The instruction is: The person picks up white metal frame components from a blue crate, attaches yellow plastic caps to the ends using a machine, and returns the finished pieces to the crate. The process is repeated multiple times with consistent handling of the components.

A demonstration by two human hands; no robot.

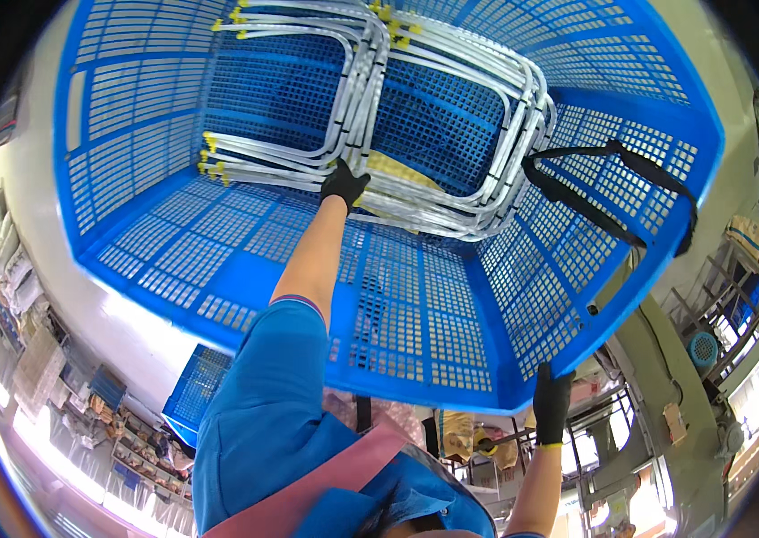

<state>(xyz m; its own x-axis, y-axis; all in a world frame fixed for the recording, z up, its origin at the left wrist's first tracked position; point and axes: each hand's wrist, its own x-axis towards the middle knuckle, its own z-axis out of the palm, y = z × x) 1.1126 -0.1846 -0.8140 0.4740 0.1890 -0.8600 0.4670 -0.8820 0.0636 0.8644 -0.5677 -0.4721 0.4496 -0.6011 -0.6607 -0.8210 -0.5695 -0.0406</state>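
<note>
A large blue plastic basket [290,278] with latticed walls fills the upper part of the head view. Inside lie two stacks of U-shaped white tubes, a left stack [341,108] and a right stack [536,108], with yellow tips and small black marks. My left hand [345,186], in a black glove, reaches in over the near wall and closes on the left stack at its near bend; its fingertips are partly hidden. At the basket's near right corner, my right hand [552,408], also gloved in black, grips the rim from outside, its fingers mostly out of sight.
A black strap [590,211] loops over the basket's right wall. Something yellow [402,169] shows beneath the tubes. A smaller blue basket [196,386] stands on the pale floor at the near left. Shelving with goods [142,457] and a metal rack [729,296] are farther out.
</note>
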